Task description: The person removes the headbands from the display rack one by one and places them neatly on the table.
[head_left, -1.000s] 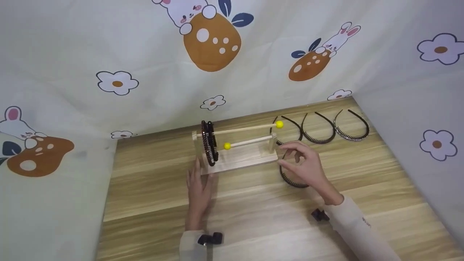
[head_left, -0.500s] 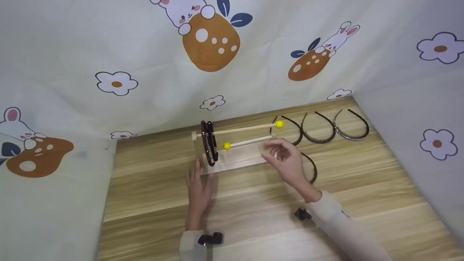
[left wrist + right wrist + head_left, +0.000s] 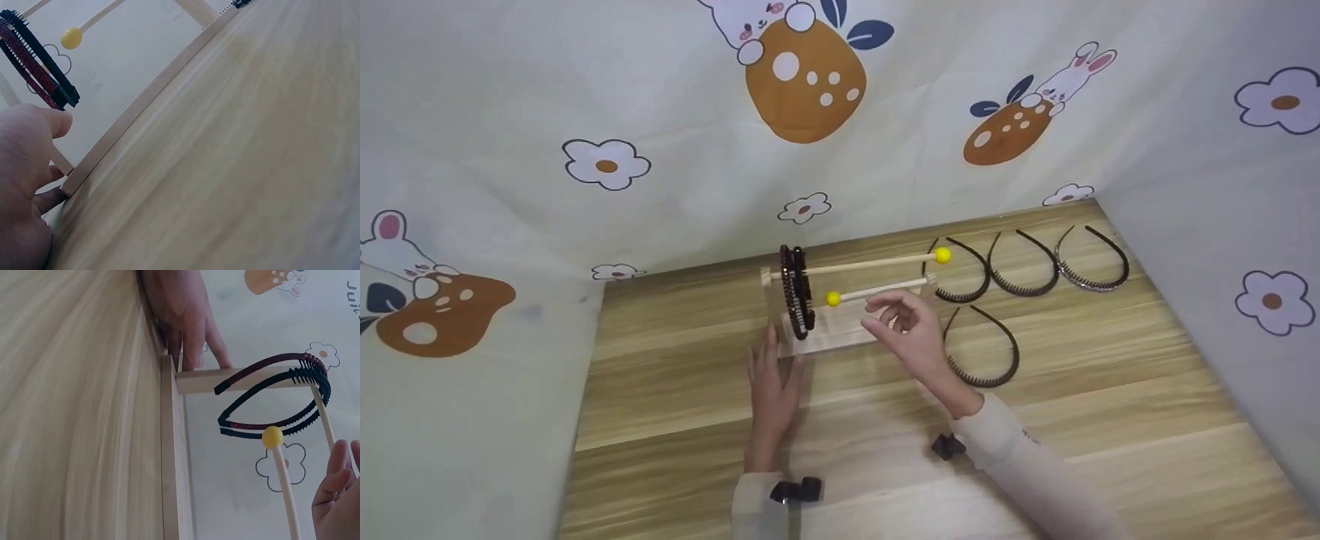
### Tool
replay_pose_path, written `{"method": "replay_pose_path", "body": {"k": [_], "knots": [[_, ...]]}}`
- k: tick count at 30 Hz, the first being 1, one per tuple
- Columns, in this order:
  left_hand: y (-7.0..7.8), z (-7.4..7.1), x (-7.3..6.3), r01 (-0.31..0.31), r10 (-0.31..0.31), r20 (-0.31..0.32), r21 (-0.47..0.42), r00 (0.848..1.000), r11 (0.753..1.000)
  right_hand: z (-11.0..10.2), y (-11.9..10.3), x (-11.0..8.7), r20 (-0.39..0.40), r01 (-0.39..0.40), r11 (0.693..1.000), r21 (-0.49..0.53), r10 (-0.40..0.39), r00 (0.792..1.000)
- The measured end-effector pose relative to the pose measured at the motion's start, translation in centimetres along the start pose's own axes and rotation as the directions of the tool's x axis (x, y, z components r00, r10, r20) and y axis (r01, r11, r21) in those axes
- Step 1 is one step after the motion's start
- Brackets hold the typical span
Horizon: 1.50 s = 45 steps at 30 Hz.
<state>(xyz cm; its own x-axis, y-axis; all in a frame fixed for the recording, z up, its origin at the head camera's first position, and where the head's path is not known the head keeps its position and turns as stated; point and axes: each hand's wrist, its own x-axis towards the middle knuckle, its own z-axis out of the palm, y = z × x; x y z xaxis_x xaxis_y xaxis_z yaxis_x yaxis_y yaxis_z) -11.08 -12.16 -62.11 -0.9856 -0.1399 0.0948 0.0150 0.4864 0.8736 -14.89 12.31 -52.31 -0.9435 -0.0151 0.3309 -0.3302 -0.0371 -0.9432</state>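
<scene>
My right hand has come left across the rack's front, thumb and fingers apart, nothing visibly held. My left hand, fingers outstretched, touches the rack's left end. Bands hang on its long rod; four others lie rightward on the desk. I'd brace lightly, fingers clear of the lower yellow ball.

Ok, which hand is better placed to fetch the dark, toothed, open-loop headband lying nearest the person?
Probably the right hand: it looks empty and is closer to that headband. The left hand is farther off, touching the pale wooden rack with yellow-tipped rods at its left end.
</scene>
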Motion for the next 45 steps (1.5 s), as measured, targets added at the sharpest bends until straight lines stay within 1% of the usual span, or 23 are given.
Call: {"method": "replay_pose_path", "body": {"k": [3,7,12,15,19,25,27,31,33,40,45], "knots": [[-0.1,0.1,0.0,-0.006,0.006,-0.005,0.0,1.0,1.0,0.7,0.1,0.2,0.006,-0.026,1.0,0.018,0.026,1.0],[-0.2,0.1,0.0,-0.027,0.028,-0.006,0.006,1.0,1.0,1.6,0.1,0.3,0.019,-0.052,0.998,0.041,0.051,0.999],[-0.4,0.2,0.0,-0.046,0.046,-0.011,0.01,0.999,0.999,2.6,0.3,0.5,0.041,-0.054,0.996,0.066,0.051,0.998],[-0.4,0.2,0.0,-0.041,0.041,-0.015,0.005,0.999,0.999,3.0,0.4,0.6,0.054,-0.055,0.996,0.073,0.051,0.997],[-0.3,0.1,0.0,-0.036,0.036,-0.019,-0.001,0.999,0.999,3.3,0.4,0.6,0.058,-0.075,0.994,0.078,0.071,0.996],[-0.3,0.1,0.3,-0.059,0.059,-0.026,0.009,0.998,0.998,3.7,0.4,0.8,0.067,-0.106,0.992,0.066,0.102,0.993],[-0.3,0.1,0.2,-0.052,0.052,-0.025,0.009,0.998,0.999,3.9,0.5,0.9,0.079,-0.117,0.991,0.063,0.112,0.991],[-0.3,0.1,0.1,-0.017,0.017,-0.021,-0.001,1.0,1.0,4.4,0.5,1.1,0.11,-0.136,0.989,0.059,0.129,0.986],[-0.3,0.1,0.1,-0.014,0.014,-0.021,-0.004,1.0,1.0,4.7,0.5,1.2,0.123,-0.144,0.988,0.062,0.135,0.983],[-0.3,0.1,0.3,-0.104,0.105,-0.038,0.026,0.994,0.994,5.5,0.5,1.3,0.146,-0.172,0.98,0.1,0.157,0.977],[-0.3,0.1,0.3,-0.107,0.108,-0.044,0.02,0.993,0.994,6.0,0.4,1.4,0.154,-0.197,0.974,0.116,0.178,0.972]]}}
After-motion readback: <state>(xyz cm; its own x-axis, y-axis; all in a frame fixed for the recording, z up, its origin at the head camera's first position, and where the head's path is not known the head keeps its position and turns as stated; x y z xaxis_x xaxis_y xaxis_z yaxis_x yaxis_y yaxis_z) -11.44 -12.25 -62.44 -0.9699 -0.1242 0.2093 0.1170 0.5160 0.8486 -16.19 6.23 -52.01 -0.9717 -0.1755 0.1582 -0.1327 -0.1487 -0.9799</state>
